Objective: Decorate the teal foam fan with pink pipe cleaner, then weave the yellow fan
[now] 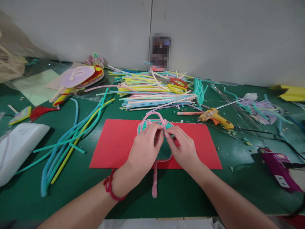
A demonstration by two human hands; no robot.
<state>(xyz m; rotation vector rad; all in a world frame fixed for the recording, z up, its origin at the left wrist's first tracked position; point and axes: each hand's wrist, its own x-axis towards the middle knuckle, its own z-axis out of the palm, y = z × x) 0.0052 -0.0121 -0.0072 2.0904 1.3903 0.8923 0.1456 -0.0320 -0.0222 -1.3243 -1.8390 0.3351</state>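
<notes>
My left hand (145, 144) and my right hand (182, 144) meet at the middle, fingertips pinched on a pink pipe cleaner (153, 114) that arches up and over to the left. Beneath them lies a round fan shape (164, 151) made of green pipe cleaners with a pink rim. Its pink wrapped handle (154, 183) points toward me. A red sheet of card (111, 143) lies under the fan. My fingers and hands cover much of the fan's upper part.
Bundled pipe cleaners (157, 100) lie at the back with orange-handled scissors (178, 83). Loose blue, green and yellow pipe cleaners (69, 143) are at left, near a white device (21, 146). A yellow glue gun (216, 117) and purple power strip (277, 167) are at right. A finished-looking fan (77, 76) lies back left.
</notes>
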